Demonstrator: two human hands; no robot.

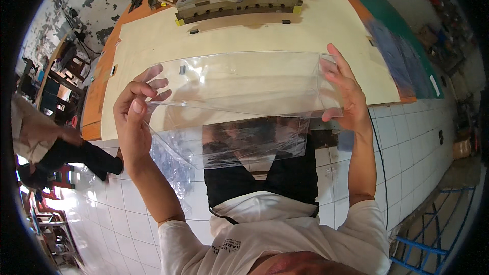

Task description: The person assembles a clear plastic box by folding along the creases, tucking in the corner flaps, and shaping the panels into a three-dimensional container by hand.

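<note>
A clear plastic sheet (249, 79), folded over itself, stretches between my two hands above the near part of a cream board. Its lower flap hangs past the table edge, in front of my lap. At the left end, my left hand (136, 104) pinches the sheet between thumb and bent fingers. My right hand (351, 91) grips the right end, with fingers showing through the plastic behind and the thumb at the lower corner. Under the sheet, the cream board (147, 40) covers most of the table.
At the table's far side stands a press-like tool (239, 7) with red knobs. Small dark blocks (194, 31) lie on the board. More clear sheets (407, 63) rest at the right. Left of the table, another person (51, 137) is near. A blue metal frame (433, 234) stands lower right.
</note>
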